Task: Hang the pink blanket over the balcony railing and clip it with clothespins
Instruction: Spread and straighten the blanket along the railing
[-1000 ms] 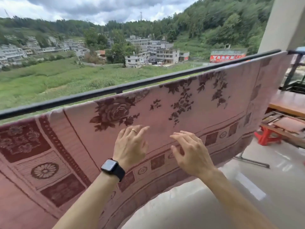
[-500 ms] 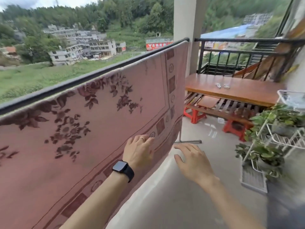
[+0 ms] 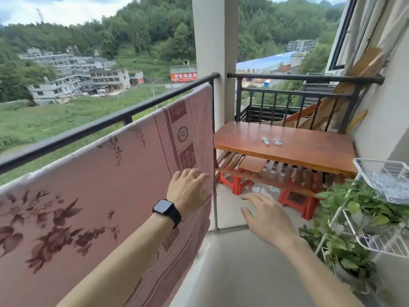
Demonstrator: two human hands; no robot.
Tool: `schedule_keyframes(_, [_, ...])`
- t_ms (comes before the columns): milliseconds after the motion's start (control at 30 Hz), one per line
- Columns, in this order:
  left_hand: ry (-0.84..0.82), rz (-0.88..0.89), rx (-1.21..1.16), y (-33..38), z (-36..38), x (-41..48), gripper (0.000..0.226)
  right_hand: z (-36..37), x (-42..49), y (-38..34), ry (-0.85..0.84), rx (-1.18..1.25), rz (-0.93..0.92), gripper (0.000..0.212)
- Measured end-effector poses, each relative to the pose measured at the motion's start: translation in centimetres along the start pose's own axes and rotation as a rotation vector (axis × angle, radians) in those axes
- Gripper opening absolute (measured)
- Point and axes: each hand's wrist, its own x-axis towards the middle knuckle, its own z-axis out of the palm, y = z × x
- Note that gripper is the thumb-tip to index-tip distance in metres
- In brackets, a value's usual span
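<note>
The pink blanket (image 3: 93,191) with dark red flowers hangs over the black balcony railing (image 3: 93,127) on the left. My left hand (image 3: 188,189), with a ring and a black watch, lies flat on the blanket near its right edge. In the air to the right of the blanket is my right hand (image 3: 265,218), fingers spread, holding nothing. Two small pale clothespins (image 3: 271,141) lie on the wooden table (image 3: 309,151) ahead, beyond both hands.
A white pillar (image 3: 210,52) stands where the railing ends. Red plastic stools (image 3: 236,185) sit under the table. A white wire rack (image 3: 376,218) with green potted plants stands at the right by the wall. Pale floor stretches ahead.
The view has swung right, toward the table. My left hand slid along the blanket to its right edge. My right hand came off the blanket and now hovers over the floor.
</note>
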Motion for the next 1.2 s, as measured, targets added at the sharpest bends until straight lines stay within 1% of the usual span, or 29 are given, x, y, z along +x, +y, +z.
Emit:
schedule_keyframes(167, [0.015,0.023,0.057,1.1,1.9,12.0,0.047,-1.7,10.9,5.8,0.044,0.009,-0.011,0.036])
schedule_keyframes(267, [0.034,0.002,0.088,1.3,3.5,18.8,0.047,-1.5,18.4,9.3,0.054,0.029,-0.047,0.036])
schedule_keyframes(367, [0.094,-0.068,0.129,0.6,4.8,25.0,0.048,-0.7,25.8,12.1,0.01,0.08,-0.124,0.038])
schedule_keyframes(467, [0.18,-0.191,0.17,0.2,4.9,32.0,0.051,-0.8,34.2,14.8,-0.051,0.131,-0.189,0.04])
schedule_keyframes(533, [0.271,-0.251,0.202,-0.2,4.1,36.4,0.052,-1.6,40.0,15.8,-0.079,0.204,-0.202,0.041])
schedule_keyframes(600, [0.324,-0.296,0.252,-1.4,3.0,40.4,0.054,-1.8,45.2,15.7,-0.108,0.321,-0.219,0.043])
schedule_keyframes(700, [0.305,-0.41,0.244,-3.6,1.5,46.0,0.055,-1.2,53.2,14.3,-0.156,0.514,-0.226,0.044])
schedule_keyframes(767, [0.24,-0.469,0.228,-4.9,1.6,49.5,0.054,-0.3,58.3,13.4,-0.187,0.597,-0.224,0.046])
schedule_keyframes(833, [0.158,-0.518,0.23,-5.9,2.0,52.3,0.052,1.2,62.5,12.4,-0.183,0.668,-0.23,0.048])
schedule_keyframes(933, [0.089,-0.564,0.207,-6.5,2.9,55.3,0.044,4.4,66.3,11.0,-0.087,0.722,-0.258,0.048])
schedule_keyframes(1000, [0.095,-0.571,0.154,-6.8,3.0,57.5,0.045,5.9,68.4,10.8,0.048,0.714,-0.286,0.042])
schedule_keyframes(1067, [0.14,-0.588,0.082,-7.5,3.0,59.0,0.046,6.7,70.5,11.0,0.179,0.704,-0.386,0.034])
schedule_keyframes(1133, [0.193,-0.589,0.065,-8.0,2.8,60.0,0.045,7.2,72.0,11.3,0.307,0.729,-0.518,0.025])
schedule_keyframes(1167, [0.205,-0.59,0.075,-8.3,2.8,60.2,0.044,7.6,72.3,11.4,0.357,0.756,-0.574,0.021])
schedule_keyframes(1200, [0.201,-0.59,0.083,-8.4,3.0,60.3,0.043,7.8,72.1,11.6,0.368,0.793,-0.597,0.019])
